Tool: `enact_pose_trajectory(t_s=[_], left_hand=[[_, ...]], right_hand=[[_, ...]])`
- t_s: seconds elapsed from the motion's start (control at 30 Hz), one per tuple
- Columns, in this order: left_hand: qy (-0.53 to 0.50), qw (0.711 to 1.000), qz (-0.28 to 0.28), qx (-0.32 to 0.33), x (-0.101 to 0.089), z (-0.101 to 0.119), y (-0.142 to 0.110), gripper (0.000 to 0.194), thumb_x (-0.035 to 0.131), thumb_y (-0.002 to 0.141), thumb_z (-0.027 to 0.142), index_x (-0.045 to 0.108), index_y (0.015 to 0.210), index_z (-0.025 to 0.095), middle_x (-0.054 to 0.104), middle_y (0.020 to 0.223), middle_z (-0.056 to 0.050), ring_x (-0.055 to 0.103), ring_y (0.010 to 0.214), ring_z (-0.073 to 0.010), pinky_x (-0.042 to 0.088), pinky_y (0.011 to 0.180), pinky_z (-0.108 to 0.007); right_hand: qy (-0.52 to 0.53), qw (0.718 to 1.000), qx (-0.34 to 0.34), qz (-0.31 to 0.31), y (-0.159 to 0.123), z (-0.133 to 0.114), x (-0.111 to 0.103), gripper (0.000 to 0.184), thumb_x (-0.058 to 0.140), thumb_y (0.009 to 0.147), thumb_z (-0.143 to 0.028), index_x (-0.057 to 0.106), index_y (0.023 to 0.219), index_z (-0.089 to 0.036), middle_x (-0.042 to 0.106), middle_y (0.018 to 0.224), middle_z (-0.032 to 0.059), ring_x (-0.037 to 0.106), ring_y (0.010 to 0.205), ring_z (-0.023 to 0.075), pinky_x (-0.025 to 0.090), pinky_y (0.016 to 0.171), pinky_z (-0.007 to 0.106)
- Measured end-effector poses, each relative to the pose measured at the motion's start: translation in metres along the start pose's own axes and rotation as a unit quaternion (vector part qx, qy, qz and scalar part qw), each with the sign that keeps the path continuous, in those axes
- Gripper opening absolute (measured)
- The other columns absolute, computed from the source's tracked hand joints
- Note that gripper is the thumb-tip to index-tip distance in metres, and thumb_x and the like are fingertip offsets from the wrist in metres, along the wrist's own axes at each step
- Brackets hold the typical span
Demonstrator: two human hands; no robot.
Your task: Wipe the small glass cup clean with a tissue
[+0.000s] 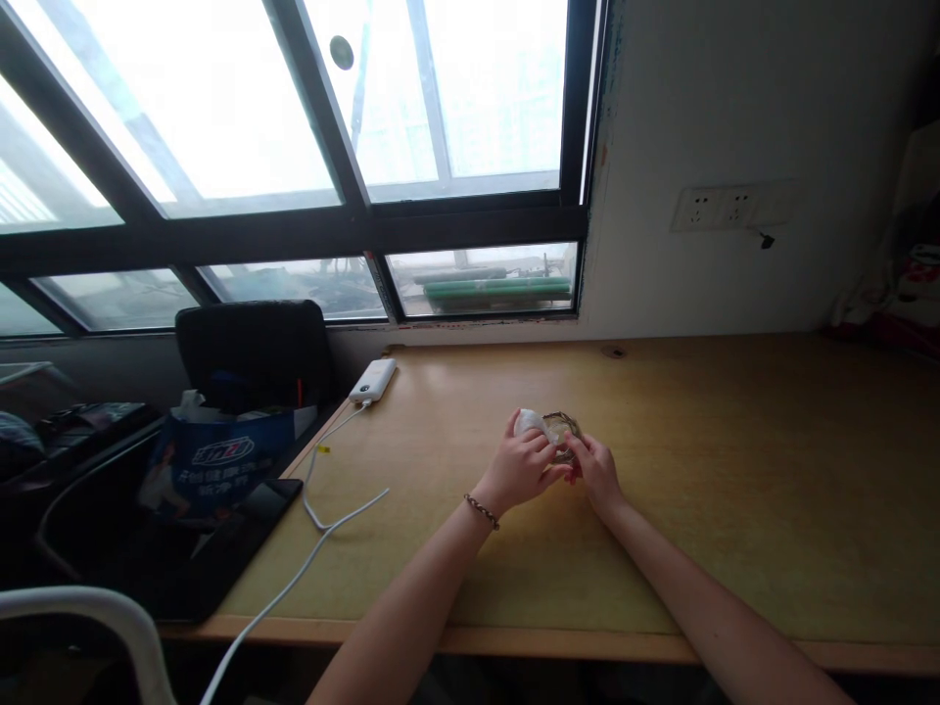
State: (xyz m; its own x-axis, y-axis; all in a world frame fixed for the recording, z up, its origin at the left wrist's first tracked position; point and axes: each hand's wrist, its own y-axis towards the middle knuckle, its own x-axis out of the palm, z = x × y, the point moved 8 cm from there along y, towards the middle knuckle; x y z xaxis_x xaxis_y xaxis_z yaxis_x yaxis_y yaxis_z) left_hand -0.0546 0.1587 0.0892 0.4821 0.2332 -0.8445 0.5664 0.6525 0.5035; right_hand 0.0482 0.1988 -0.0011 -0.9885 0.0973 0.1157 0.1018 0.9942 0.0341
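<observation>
Above the wooden table, my left hand [520,468] is closed around a crumpled white wad [535,425], which looks like tissue or soft cloth. My right hand [599,476] pinches a small brown ring [562,421] that looks like a wreath of twisted twigs. The wad and the ring meet between the two hands. A bit of pink or red shows under the ring, too small to make out. Fingers hide the ring's lower part. A braided bracelet [483,511] circles my left wrist.
A white power bank [373,381] lies at the table's [734,470] left edge, with a white cable [317,537] running toward the front. Left of the table stand a black chair [254,348] and a blue bag [212,460]. A wall socket [734,205] is behind.
</observation>
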Motion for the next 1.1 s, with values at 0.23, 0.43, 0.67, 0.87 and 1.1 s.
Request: enact_pose_trajectory(t_s=[0.23, 0.43, 0.67, 0.87, 1.1], left_hand=[[0.046, 0.999, 0.019, -0.010, 0.001, 0.008, 0.001, 0.034, 0.038, 0.078, 0.045, 0.058, 0.075, 0.018, 0.059, 0.073, -0.006, 0.053, 0.080, -0.0183, 0.011, 0.100, -0.047], [-0.014, 0.998, 0.025, -0.052, -0.001, 0.010, 0.001, 0.029, 0.038, 0.080, 0.038, 0.059, 0.076, 0.019, 0.061, 0.072, -0.004, 0.054, 0.076, -0.0160, 0.015, 0.099, -0.045], [-0.170, 0.984, 0.033, -0.039, -0.003, 0.010, 0.000, 0.028, 0.035, 0.083, 0.030, 0.056, 0.099, 0.020, 0.061, 0.098, -0.007, 0.049, 0.101, -0.0188, 0.006, 0.102, -0.044], [-0.215, 0.976, 0.025, -0.015, -0.008, 0.001, -0.001, 0.033, 0.030, 0.085, 0.026, 0.061, 0.082, 0.018, 0.064, 0.088, -0.006, 0.053, 0.093, -0.0162, 0.005, 0.103, -0.041], [-0.089, 0.995, -0.006, 0.040, -0.012, -0.002, -0.002, 0.035, 0.033, 0.083, 0.031, 0.059, 0.064, 0.019, 0.063, 0.070, -0.002, 0.054, 0.089, -0.0161, -0.001, 0.102, -0.044]], right_hand=[[-0.027, 0.999, -0.012, 0.014, -0.004, -0.009, -0.003, 0.033, 0.053, 0.067, -0.049, 0.051, 0.062, -0.016, 0.050, 0.044, -0.0039, 0.042, 0.030, 0.0089, 0.032, 0.029, 0.020], [-0.040, 0.998, -0.051, 0.021, -0.007, -0.022, -0.005, 0.031, 0.056, 0.067, -0.046, 0.054, 0.067, -0.015, 0.055, 0.052, -0.0021, 0.049, 0.040, 0.0101, 0.038, 0.038, 0.020], [0.167, 0.982, 0.045, -0.074, -0.002, 0.000, 0.014, 0.031, 0.053, 0.070, -0.046, 0.053, 0.067, -0.015, 0.048, 0.047, -0.0042, 0.041, 0.036, 0.0063, 0.032, 0.033, 0.017], [0.266, 0.946, 0.162, -0.092, -0.009, 0.012, 0.025, 0.032, 0.051, 0.071, -0.047, 0.053, 0.063, -0.015, 0.044, 0.043, -0.0059, 0.030, 0.029, 0.0028, 0.021, 0.027, 0.016], [0.264, 0.946, 0.158, -0.106, -0.010, 0.009, 0.028, 0.030, 0.053, 0.069, -0.044, 0.048, 0.059, -0.016, 0.044, 0.045, -0.0065, 0.026, 0.029, 0.0018, 0.015, 0.026, 0.015]])
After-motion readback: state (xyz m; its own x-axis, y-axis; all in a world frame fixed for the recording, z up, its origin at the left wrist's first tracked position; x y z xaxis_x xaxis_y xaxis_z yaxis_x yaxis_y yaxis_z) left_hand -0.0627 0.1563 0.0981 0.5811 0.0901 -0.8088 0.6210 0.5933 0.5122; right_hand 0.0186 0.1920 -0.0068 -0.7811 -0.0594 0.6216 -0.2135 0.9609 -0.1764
